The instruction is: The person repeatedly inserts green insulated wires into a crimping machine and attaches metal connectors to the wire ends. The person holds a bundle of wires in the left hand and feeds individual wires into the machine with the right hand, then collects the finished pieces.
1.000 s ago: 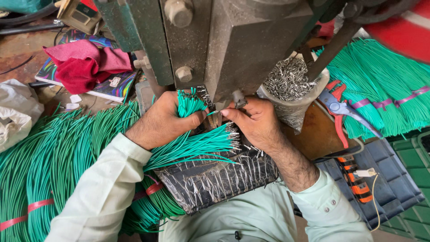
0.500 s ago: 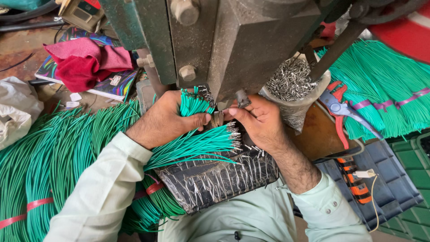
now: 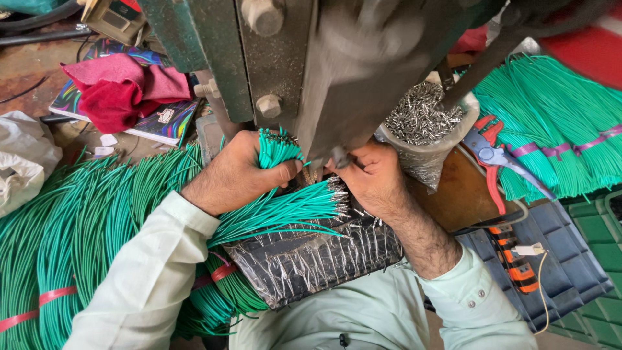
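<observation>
Green wires (image 3: 275,150), cut short and gathered in a fistful, stand upright in the left hand (image 3: 236,172), whose fingers are wrapped tight around the bunch just in front of the grey-green press (image 3: 304,71). A second fan of the same wires, already tipped with metal terminals (image 3: 338,194), lies across the wrinkled black plastic sheet (image 3: 311,259) on the lap. The right hand (image 3: 372,178) sits under the press head with fingertips pinched together at the die; what they grip is too small and shadowed to tell, probably a single wire end.

To do this well, the pinch should stay behind the die with the wire end fed straight in, and the left-hand bunch should be held clear of the moving head, which is blurred here. Loose terminals (image 3: 421,116) fill a clear bag just right of the press. Red-handled cutters (image 3: 489,159) lie beside it. Long bundles of green wire (image 3: 84,233) rest to the left, more to the right (image 3: 557,123), and a red cloth (image 3: 123,87) lies on a book behind.
</observation>
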